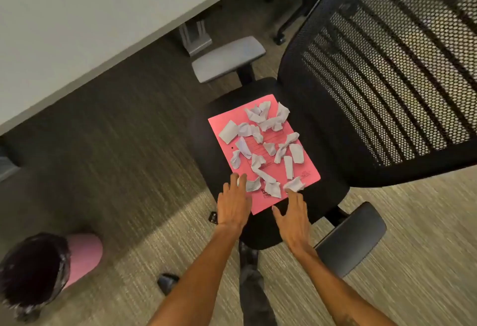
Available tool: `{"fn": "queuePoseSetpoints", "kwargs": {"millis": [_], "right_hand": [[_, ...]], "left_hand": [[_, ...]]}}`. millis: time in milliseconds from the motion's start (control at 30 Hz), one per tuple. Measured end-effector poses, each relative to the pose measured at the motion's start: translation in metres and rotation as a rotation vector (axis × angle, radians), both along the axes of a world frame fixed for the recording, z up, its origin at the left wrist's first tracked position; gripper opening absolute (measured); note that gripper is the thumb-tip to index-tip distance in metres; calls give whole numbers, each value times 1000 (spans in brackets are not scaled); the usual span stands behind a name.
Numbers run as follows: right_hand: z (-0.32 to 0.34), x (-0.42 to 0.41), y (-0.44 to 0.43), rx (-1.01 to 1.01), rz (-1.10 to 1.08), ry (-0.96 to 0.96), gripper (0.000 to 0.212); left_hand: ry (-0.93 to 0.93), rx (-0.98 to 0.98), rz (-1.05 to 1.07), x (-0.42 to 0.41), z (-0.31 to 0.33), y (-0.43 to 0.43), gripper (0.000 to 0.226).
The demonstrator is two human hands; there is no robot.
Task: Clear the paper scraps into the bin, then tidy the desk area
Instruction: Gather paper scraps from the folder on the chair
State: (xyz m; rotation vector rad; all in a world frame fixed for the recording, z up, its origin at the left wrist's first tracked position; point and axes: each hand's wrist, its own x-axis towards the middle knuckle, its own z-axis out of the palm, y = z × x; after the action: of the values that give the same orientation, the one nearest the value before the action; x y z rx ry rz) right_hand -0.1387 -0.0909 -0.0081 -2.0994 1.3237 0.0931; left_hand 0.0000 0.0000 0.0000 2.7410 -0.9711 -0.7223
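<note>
A pink folder (pixel 232 124) lies flat on the black seat of an office chair (pixel 320 144). Several crumpled white paper scraps (pixel 267 142) are scattered over the folder. My left hand (pixel 233 204) reaches over the folder's near left corner, fingers spread, fingertips touching a scrap there. My right hand (pixel 293 216) hovers at the near right edge, fingers apart, index finger close to a scrap (pixel 294 185). A pink bin (pixel 85 256) with a black liner stands on the floor at lower left.
A grey desk (pixel 77 23) fills the upper left. The chair's mesh back (pixel 387 72) rises at right, with grey armrests (pixel 227 58) behind and in front. Carpet floor lies between chair and bin. My legs and shoes show below.
</note>
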Motion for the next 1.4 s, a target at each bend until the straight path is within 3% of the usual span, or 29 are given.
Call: {"fn": "queuePoseSetpoints", "kwargs": {"millis": [133,233,433,600,700,967,1133,1267,1400], "right_hand": [[-6,8,3,9,0,11,68],[-9,19,-3,-7,17,0,64],[-10,42,-12,11,63,-28,74],[-19,62,-20,-6,171,4,73],[-24,70,-20,-18,197,32,72],[-27,65,-3,48,40,-69,70],[-26,51,7,172,-68,-155,65],[-23,38,19,177,-139,-218,60],[-22,30,27,182,-120,-262,65]], "left_hand": [[-38,34,-45,1,-16,-15,58],[-38,65,-16,2,-24,-26,39],[-76,69,-124,-9,-31,-11,23],[-18,-177,120,-16,-18,-1,20],[192,-320,382,-15,-12,2,19],[398,-345,531,-5,-23,-6,6],[376,-323,653,-10,-22,-29,24],[370,-259,656,-7,-22,-52,58],[345,-134,577,-8,-31,-69,55]]}}
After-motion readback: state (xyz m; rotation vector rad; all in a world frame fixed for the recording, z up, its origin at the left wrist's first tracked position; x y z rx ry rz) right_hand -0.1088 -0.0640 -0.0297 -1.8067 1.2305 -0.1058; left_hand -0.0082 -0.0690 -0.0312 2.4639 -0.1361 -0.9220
